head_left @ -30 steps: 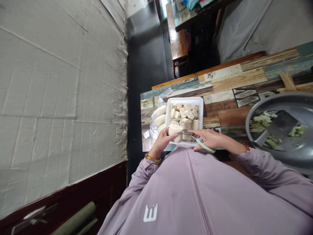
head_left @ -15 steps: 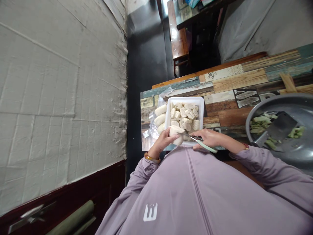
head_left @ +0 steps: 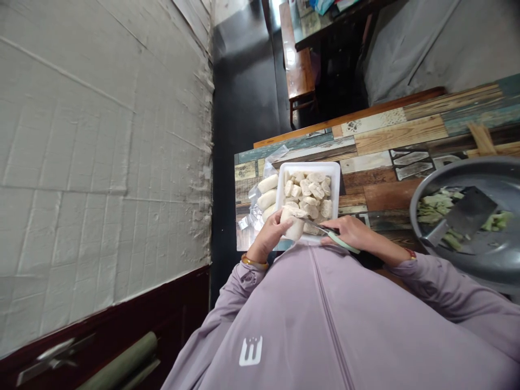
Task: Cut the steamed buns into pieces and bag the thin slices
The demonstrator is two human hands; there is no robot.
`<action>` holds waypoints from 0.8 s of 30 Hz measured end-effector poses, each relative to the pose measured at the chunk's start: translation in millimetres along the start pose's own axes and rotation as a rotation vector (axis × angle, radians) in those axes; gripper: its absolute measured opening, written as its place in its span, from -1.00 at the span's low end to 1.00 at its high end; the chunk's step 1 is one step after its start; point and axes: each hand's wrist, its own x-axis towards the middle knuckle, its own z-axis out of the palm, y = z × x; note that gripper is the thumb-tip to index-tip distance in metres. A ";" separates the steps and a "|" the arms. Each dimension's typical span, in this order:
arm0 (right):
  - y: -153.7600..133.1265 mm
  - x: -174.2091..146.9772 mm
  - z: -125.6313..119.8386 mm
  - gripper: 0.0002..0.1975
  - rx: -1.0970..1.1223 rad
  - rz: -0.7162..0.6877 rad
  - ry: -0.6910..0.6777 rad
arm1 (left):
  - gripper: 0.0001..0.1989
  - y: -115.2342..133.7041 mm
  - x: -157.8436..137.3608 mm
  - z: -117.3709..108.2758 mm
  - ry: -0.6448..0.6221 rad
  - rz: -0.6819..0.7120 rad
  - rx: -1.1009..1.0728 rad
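In my left hand [head_left: 270,236] is a thick, pale white food roll [head_left: 293,227], gripped over the near edge of a white tray [head_left: 335,201]. My right hand [head_left: 350,232] holds scissors [head_left: 342,243] with light green handles, and their blades reach to the roll's upper right side. Whether the blades are fully closed is hard to see. Cut pale pieces [head_left: 315,189] fill much of the tray. To its left, several whole white rolls [head_left: 267,183] lie side by side on clear plastic wrapping [head_left: 257,216].
At the right, a large metal basin [head_left: 512,184] holds chopped pale green vegetables [head_left: 439,203] and a cleaver [head_left: 469,210]. Wooden sticks [head_left: 482,138] lie behind it on the patterned table [head_left: 376,162]. A wooden bench [head_left: 298,70] stands beyond, and a pale covered wall [head_left: 105,141] rises at the left.
The roll has tilted slightly in my left hand, with the scissor blades still against it. My right hand has barely moved. The whole view has shifted a little.
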 end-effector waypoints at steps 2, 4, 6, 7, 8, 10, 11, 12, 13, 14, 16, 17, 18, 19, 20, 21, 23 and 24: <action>0.7 -0.4 0.4 -0.50 -0.047 0.049 0.009 | -0.34 1.4 -1.1 2.6 -0.013 -0.018 -0.058; 0.3 -0.6 -1.2 -0.47 -0.038 0.075 0.011 | -0.36 2.8 -2.6 4.9 -0.016 -0.049 -0.076; -1.2 -0.6 -4.1 -0.44 0.014 0.063 -0.011 | -0.40 3.8 -4.0 6.8 0.003 -0.059 -0.074; -2.2 -0.7 -5.6 -0.42 0.041 0.056 -0.029 | -0.41 4.1 -4.5 7.7 0.013 -0.053 -0.069; -3.3 -0.7 -7.0 -0.40 0.064 0.050 -0.048 | -0.42 4.1 -4.8 8.5 0.019 -0.044 -0.064; -5.3 -0.9 -9.2 -0.36 0.091 0.043 -0.083 | -0.42 3.8 -5.0 9.7 0.019 -0.027 -0.050; -6.1 -0.9 -9.9 -0.35 0.096 0.044 -0.095 | -0.42 3.4 -4.8 10.1 0.013 -0.021 -0.043; -6.9 -0.9 -10.5 -0.33 0.096 0.048 -0.102 | -0.42 2.8 -4.6 10.4 0.009 -0.014 -0.038; -7.5 -0.9 -10.8 -0.31 0.095 0.054 -0.106 | -0.42 2.0 -4.4 10.4 0.006 -0.006 -0.037; -8.1 -1.0 -11.1 -0.29 0.092 0.064 -0.105 | -0.42 1.0 -4.1 10.3 0.004 0.002 -0.037; -9.3 -1.2 -11.5 -0.27 0.084 0.082 -0.104 | -0.43 -1.4 -3.7 9.6 0.008 0.017 -0.034; -9.9 -1.4 -11.7 -0.27 0.080 0.085 -0.108 | -0.44 -2.7 -3.5 9.1 0.015 0.023 -0.029; -10.4 -1.7 -12.0 -0.27 0.076 0.085 -0.111 | -0.44 -3.8 -3.4 8.6 0.020 0.027 -0.023; -10.8 -2.0 -12.2 -0.27 0.072 0.083 -0.111 | -0.45 -4.7 -3.2 8.0 0.025 0.030 -0.017; -11.1 -2.4 -12.4 -0.26 0.071 0.083 -0.109 | -0.45 -5.2 -3.1 7.5 0.028 0.034 -0.011; -11.3 -2.7 -12.6 -0.26 0.071 0.084 -0.105 | -0.45 -5.2 -3.0 7.0 0.030 0.038 0.000; -11.3 -2.7 -12.8 -0.25 0.077 0.095 -0.097 | -0.48 -3.7 -2.9 6.3 0.028 0.047 0.051; -11.2 -2.2 -12.7 -0.25 0.081 0.102 -0.095 | -0.49 -2.2 -2.8 6.0 0.029 0.051 0.091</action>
